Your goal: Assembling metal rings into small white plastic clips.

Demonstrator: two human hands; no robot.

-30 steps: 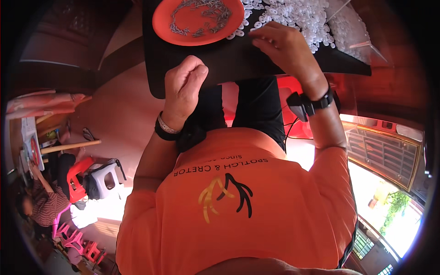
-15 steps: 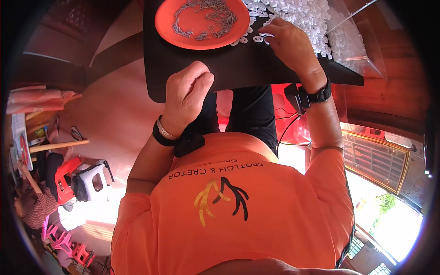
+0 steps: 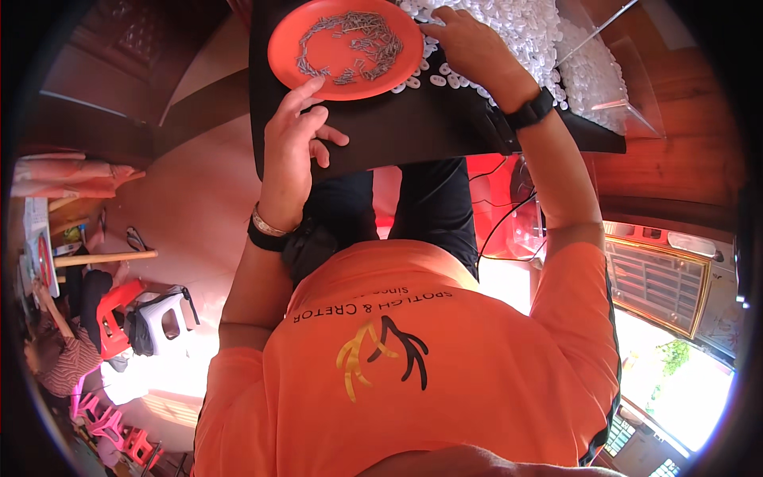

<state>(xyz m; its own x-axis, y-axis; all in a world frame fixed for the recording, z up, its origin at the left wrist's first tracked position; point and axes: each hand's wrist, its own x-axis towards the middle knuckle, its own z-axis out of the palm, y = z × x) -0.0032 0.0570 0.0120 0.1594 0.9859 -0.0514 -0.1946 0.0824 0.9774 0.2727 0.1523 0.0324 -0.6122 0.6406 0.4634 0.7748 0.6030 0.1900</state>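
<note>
My left hand (image 3: 298,143) is open, its fingers spread. Its index fingertip overlaps the near rim of an orange-red plate (image 3: 286,60); whether it touches the rim I cannot tell. Small grey metal pins (image 3: 381,48) lie on the plate in a loose ring. At the plate's right side my right hand (image 3: 473,52) reaches over the edge of a heap of small white oval plastic pieces (image 3: 524,36). Its fingers are apart, and no piece shows between them. Several loose white pieces (image 3: 447,78), with two holes each, lie below that hand.
The black table (image 3: 373,131) ends just in front of my lap. A clear plastic sheet or bag (image 3: 640,95) borders the heap on the right. Dark cables (image 3: 501,230) hang below the table. At the far left sits another person (image 3: 67,366) near plastic stools (image 3: 119,318).
My left hand has opened from a closed shape and moved up to the plate. The right hand has moved left and away from me, toward the plate, and no longer shows a white piece.
</note>
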